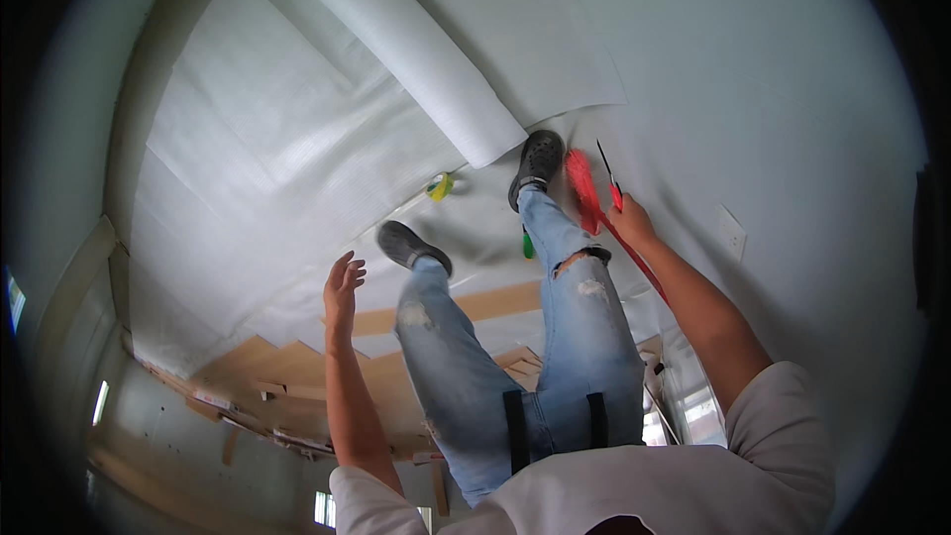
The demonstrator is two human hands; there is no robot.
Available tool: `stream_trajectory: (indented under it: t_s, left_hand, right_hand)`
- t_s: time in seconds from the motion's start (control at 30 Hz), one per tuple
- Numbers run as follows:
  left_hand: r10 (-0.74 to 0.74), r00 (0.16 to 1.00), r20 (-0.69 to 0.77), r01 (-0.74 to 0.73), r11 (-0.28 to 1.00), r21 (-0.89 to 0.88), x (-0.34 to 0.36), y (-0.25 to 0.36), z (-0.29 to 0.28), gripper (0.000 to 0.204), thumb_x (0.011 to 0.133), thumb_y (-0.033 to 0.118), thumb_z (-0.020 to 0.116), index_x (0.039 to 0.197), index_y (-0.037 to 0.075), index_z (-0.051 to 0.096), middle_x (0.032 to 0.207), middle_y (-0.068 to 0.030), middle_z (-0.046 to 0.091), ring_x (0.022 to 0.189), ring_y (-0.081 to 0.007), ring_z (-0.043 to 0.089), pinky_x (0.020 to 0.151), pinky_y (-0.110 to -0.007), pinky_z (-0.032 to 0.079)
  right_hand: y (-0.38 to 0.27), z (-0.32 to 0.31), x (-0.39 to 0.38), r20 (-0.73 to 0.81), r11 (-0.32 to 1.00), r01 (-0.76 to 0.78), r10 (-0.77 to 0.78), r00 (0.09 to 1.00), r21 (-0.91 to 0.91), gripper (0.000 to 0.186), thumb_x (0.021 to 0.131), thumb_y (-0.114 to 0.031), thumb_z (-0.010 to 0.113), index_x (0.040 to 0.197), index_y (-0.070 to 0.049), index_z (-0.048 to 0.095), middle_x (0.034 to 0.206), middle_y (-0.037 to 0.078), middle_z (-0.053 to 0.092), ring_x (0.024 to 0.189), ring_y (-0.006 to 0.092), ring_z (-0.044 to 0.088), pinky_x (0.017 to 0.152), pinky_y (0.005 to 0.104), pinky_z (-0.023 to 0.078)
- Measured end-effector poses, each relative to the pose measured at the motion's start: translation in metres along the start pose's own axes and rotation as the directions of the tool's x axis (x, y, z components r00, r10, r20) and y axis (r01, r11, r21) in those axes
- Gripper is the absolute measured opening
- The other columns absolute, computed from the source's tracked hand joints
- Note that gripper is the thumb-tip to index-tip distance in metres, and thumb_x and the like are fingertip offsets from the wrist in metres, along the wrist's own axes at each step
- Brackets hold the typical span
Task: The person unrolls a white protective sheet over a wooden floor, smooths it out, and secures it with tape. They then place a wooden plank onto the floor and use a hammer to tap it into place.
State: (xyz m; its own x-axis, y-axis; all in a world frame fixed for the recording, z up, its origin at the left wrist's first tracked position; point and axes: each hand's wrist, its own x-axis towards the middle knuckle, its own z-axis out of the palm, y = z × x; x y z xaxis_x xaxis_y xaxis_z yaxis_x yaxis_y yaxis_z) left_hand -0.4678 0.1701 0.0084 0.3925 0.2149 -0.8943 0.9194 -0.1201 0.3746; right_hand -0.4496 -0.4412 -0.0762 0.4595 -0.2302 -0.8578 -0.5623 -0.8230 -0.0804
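Observation:
My right hand is closed round a pair of scissors with red handles. Their dark blades point away from me, beside the wall. A red broom stands just left of that hand, its bristles up near my right shoe and its red handle running down behind my wrist. Over the floor on the left, my left hand hangs in the air with fingers apart, holding nothing. Ahead of my feet lies a thick roll of white sheet underlay, partly unrolled over the floor.
A yellow tape roll lies on the sheet between my shoes. Something green shows beside my right leg. Wooden floor planks lie behind me at left. The right wall carries a white socket plate.

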Motion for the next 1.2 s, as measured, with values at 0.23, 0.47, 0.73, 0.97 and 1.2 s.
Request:
stream_trajectory:
  t_s: [0.23, 0.47, 0.73, 0.97, 1.2]
  left_hand:
    - [0.098, 0.992, 0.085, -0.094, 0.994, -0.047, 0.133, -0.071, 0.081, 0.046, 0.101, 0.026, 0.062, 0.138, -0.001, 0.059, 0.109, -0.0111, 0.072, 0.095, -0.0185, 0.068, 0.083, -0.032, 0.055]
    - [0.336, 0.935, 0.115, -0.345, 0.936, 0.07, 0.248, -0.104, 0.156, 0.05, 0.093, 0.028, 0.066, 0.13, -0.006, 0.063, 0.098, -0.0139, 0.074, 0.08, -0.021, 0.069, 0.076, -0.034, 0.056]
    - [0.352, 0.936, 0.028, -0.353, 0.933, 0.064, 0.341, -0.093, 0.228, 0.079, 0.091, 0.043, 0.076, 0.142, -0.011, 0.05, 0.113, -0.0214, 0.072, 0.097, -0.0261, 0.07, 0.089, -0.036, 0.054]
    - [0.495, 0.866, -0.071, -0.499, 0.864, -0.06, 0.392, -0.035, 0.339, 0.088, 0.084, 0.039, 0.085, 0.138, -0.019, 0.046, 0.128, -0.0278, 0.065, 0.115, -0.032, 0.065, 0.101, -0.04, 0.048]
    - [0.655, 0.72, -0.23, -0.67, 0.57, -0.475, 0.404, -0.028, 0.356, 0.048, 0.083, 0.015, 0.085, 0.119, -0.01, 0.066, 0.114, -0.0185, 0.07, 0.104, -0.0274, 0.065, 0.093, -0.037, 0.05]
  right_hand:
    - [0.06, 0.094, 0.021, -0.043, 0.995, -0.063, 0.066, 0.997, 0.081, 0.038, 0.093, -0.03, 0.059, 0.108, 0.004, 0.058, 0.103, 0.032, 0.068, 0.1, 0.0505, 0.065, 0.089, 0.0559, 0.051]
    - [0.031, 0.164, 0.054, -0.252, 0.997, 0.066, -0.075, 0.965, -0.045, 0.036, 0.098, -0.03, 0.058, 0.109, 0.004, 0.056, 0.093, 0.026, 0.071, 0.09, 0.0437, 0.069, 0.083, 0.051, 0.053]
    - [0.043, 0.21, 0.201, -0.357, 0.999, 0.019, -0.006, 0.934, 0.031, 0.047, 0.098, -0.027, 0.056, 0.133, 0.003, 0.051, 0.121, 0.03, 0.064, 0.116, 0.0485, 0.06, 0.098, 0.0515, 0.048]
    - [0.119, 0.24, 0.303, -0.801, 0.953, 0.303, -0.181, 0.571, 0.001, 0.064, 0.1, -0.021, 0.057, 0.152, 0.009, 0.034, 0.153, 0.031, 0.044, 0.145, 0.0433, 0.04, 0.12, 0.0446, 0.036]
    - [0.11, 0.232, 0.33, -0.825, 0.922, 0.387, -0.23, 0.516, -0.015, 0.066, 0.1, -0.019, 0.057, 0.153, 0.011, 0.032, 0.158, 0.031, 0.038, 0.15, 0.0418, 0.034, 0.125, 0.0439, 0.029]
